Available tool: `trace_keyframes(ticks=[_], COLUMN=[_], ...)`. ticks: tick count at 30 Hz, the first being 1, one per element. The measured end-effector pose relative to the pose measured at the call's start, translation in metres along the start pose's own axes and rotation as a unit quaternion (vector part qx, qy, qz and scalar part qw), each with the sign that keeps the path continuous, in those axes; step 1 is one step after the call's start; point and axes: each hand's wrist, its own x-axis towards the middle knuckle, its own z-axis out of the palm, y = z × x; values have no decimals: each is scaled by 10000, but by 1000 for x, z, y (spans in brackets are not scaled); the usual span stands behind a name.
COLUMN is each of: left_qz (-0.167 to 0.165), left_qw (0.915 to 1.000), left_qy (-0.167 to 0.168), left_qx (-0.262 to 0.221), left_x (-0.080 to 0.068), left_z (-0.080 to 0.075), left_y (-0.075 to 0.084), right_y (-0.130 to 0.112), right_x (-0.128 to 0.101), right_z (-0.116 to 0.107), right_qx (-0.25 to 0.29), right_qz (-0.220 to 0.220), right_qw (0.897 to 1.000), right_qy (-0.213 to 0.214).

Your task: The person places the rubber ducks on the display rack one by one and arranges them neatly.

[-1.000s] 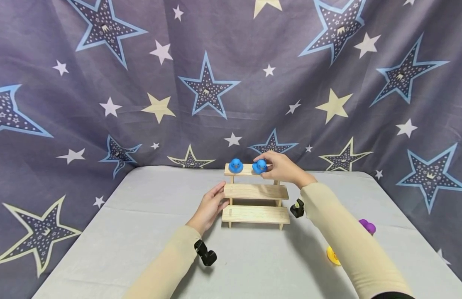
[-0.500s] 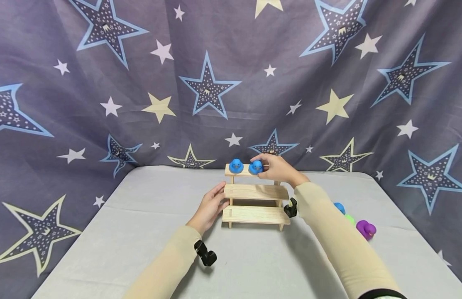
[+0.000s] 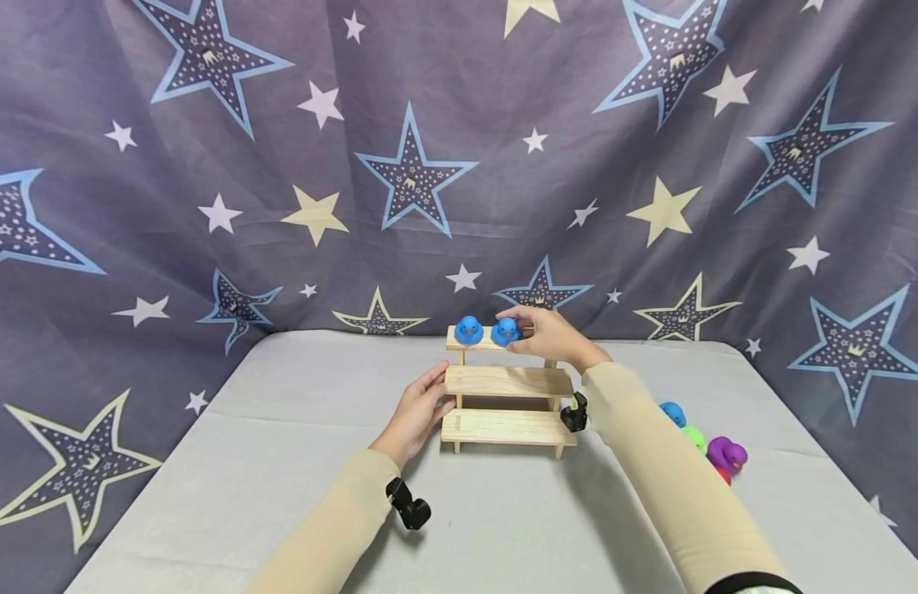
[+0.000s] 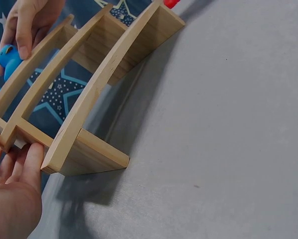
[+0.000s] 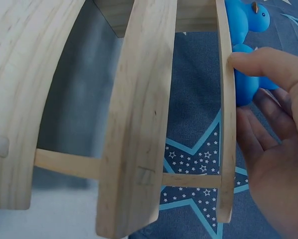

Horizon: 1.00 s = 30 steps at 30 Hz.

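Observation:
A three-tier wooden display stand (image 3: 509, 380) stands on the table. Two blue rubber ducks sit on its top tier. My right hand (image 3: 553, 337) holds the right-hand blue rubber duck (image 3: 506, 331), thumb in front and fingers behind; in the right wrist view the thumb reaches the top board's edge. Close on its left is the other blue duck (image 3: 469, 330). My left hand (image 3: 416, 412) grips the stand's left end at the middle tier, its fingers (image 4: 32, 162) against the wood in the left wrist view.
Right of the stand, partly hidden by the right sleeve, lie a blue duck (image 3: 672, 413), a green toy (image 3: 694, 437), a purple duck (image 3: 727, 454) and a red toy (image 3: 723, 474). A star-patterned curtain (image 3: 459, 165) hangs behind the table (image 3: 317, 396).
My right hand has slid its blue duck left along the top tier, closer to the other duck. The sleeve now uncovers more toys and hides the yellow one. The left hand stays put.

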Motion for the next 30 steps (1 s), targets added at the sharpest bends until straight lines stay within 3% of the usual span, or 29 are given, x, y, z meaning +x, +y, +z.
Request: trace_keyframes(ticks=[14, 21, 30], left_qz=[37, 16, 17], left_qw=[10000, 10000, 10000], left_qy=[-29, -21, -42], left_qx=[-17, -67, -47], left_x=[2, 1, 1], left_z=[-1, -1, -2], left_y=[-2, -3, -2], right_y=[-2, 1, 2], right_x=[-4, -12, -28], right_z=[-2, -8, -20], right_qx=[-2, -252, -418], right_qz=[47, 77, -181], right_qw=[10000, 9996, 9989], right_qy=[59, 107, -62])
